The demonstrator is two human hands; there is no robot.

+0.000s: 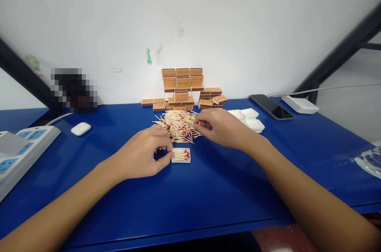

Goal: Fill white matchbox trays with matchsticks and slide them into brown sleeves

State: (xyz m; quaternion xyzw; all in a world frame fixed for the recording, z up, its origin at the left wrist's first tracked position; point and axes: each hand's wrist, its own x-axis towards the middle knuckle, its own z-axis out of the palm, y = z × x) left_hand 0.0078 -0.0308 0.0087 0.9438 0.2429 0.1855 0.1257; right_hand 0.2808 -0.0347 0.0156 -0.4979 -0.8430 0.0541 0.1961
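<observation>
Your left hand (153, 151) pinches the left end of the small tray (181, 161), just in front of the match pile (180, 127); your right hand (212, 123) curls narrow at its right edge, hold unclear — matches (180, 155) likely light, stiff, snappable: take them mid-length, tray by its walls.

Left hand (145, 151) curled, right hand (220, 126) bent, forearms (279, 164) (both bare) slanted

Soft, even, fairly bright light, seemingly from above. Below and right of the match pile (180, 125), a blurry-edged shadow darkens the blue table (220, 204) beneath the right forearm (285, 168). Left of the pile, coarse pixel blocks mask a patch; far left, the lens stretches a power strip (32, 152).
</observation>
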